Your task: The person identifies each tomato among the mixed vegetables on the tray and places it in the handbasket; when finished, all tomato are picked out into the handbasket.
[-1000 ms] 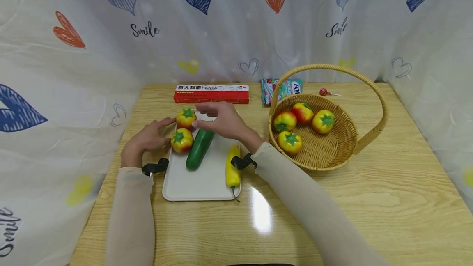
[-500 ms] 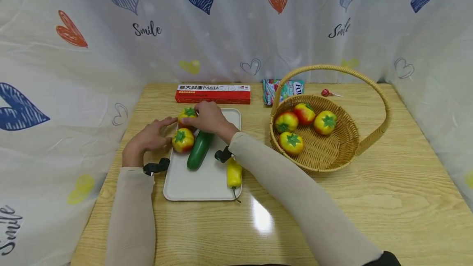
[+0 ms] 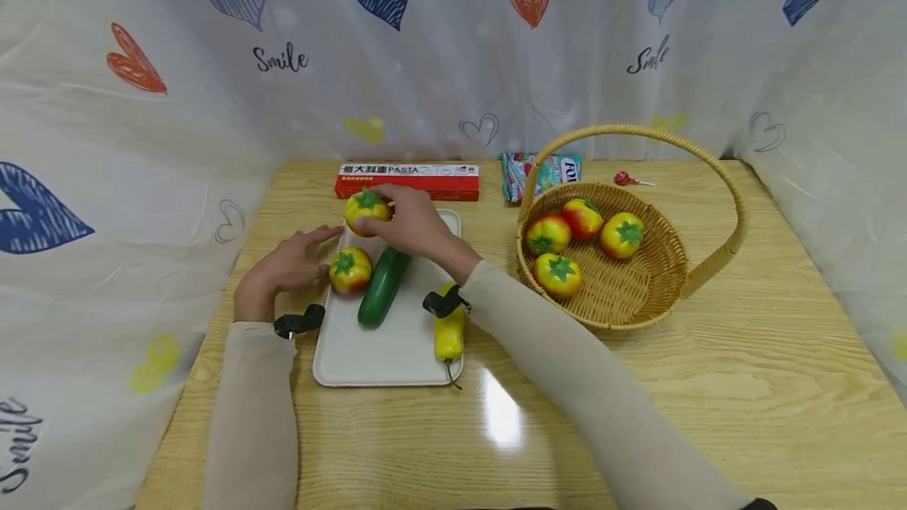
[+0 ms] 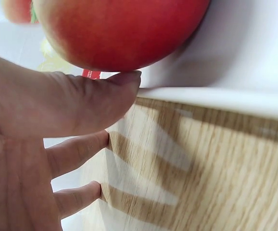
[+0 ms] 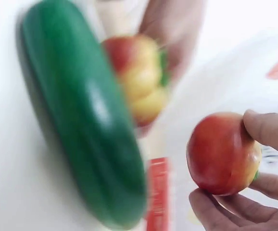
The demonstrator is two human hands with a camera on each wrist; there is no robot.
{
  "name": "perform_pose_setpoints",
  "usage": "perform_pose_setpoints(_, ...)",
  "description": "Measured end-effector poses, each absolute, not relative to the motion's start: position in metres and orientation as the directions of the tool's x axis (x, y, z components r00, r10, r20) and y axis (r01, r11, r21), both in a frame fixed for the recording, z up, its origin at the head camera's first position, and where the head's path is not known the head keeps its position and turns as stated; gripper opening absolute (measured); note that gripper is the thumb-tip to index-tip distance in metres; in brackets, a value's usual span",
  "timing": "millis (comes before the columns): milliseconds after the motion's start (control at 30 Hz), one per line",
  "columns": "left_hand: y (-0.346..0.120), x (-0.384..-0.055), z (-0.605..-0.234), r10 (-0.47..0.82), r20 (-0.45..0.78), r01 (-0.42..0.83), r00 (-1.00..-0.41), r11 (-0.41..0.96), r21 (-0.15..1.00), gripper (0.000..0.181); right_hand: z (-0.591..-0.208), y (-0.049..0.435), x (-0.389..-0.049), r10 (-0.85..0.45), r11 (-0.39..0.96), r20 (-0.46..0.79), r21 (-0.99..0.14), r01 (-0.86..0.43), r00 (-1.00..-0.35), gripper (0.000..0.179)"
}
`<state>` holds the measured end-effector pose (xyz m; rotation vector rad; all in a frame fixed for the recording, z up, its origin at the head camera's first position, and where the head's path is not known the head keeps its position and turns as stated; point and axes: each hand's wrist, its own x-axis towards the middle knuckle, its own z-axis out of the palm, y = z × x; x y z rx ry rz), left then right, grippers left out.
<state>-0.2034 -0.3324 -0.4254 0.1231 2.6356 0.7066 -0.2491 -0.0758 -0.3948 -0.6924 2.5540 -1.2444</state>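
My right hand [image 3: 414, 220] grips a red-and-yellow tomato [image 3: 366, 212] with a green leafy top, raised over the far left corner of the white tray [image 3: 386, 364]. In the right wrist view, thumb and fingers curl round this tomato [image 5: 221, 154]. My left hand [image 3: 286, 262] lies at the tray's left edge with fingers spread. Its thumb reaches the underside of a second tomato [image 3: 350, 271], which sits on the tray. Beside that one lies a green cucumber [image 3: 383, 288]. A yellow pepper [image 3: 449, 337] lies along the tray's right edge, partly hidden by my right wrist's camera.
On the right stands a wicker basket [image 3: 641, 293] with a tall handle, several similar tomatoes inside. Behind the tray lies a red pasta box [image 3: 407, 182]. A candy bag [image 3: 542, 174] and a lollipop [image 3: 623, 178] lie near the back edge of the wooden table [image 3: 744, 384].
My right hand has closed on the far tomato and lifted it up off the tray, slightly away and rightward. My left hand has stayed in place.
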Motion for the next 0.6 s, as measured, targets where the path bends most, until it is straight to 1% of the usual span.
perform_pose_setpoints(167, -0.332, -0.203, -0.425, 0.179, -0.380, -0.034, -0.907, 0.871, 0.490, 0.077, -0.376, -0.036, -0.218, -0.539, 0.356, 0.104, -0.871, -0.338, -0.836, 0.058)
perform_pose_setpoints(233, -0.331, -0.202, -0.424, 0.179, -0.385, -0.036, -0.905, 0.871, 0.490, 0.078, -0.369, -0.015, -0.203, -0.549, 0.291, 0.133, -0.895, -0.337, -0.826, 0.059)
perform_pose_setpoints(333, -0.330, -0.202, -0.423, 0.182, -0.381, -0.028, -0.906, 0.875, 0.482, 0.078, -0.362, 0.020, -0.182, -0.548, 0.234, 0.144, -0.919, -0.316, -0.824, 0.060)
perform_pose_setpoints(467, -0.330, -0.202, -0.423, 0.183, -0.380, -0.020, -0.907, 0.881, 0.473, 0.077, -0.357, 0.073, -0.159, -0.513, 0.233, 0.119, -0.934, -0.271, -0.850, 0.062)
perform_pose_setpoints(600, -0.330, -0.202, -0.422, 0.191, -0.373, -0.008, -0.908, 0.882, 0.471, 0.077, -0.356, 0.128, -0.143, -0.447, 0.296, 0.105, -0.920, -0.258, -0.888, 0.060)
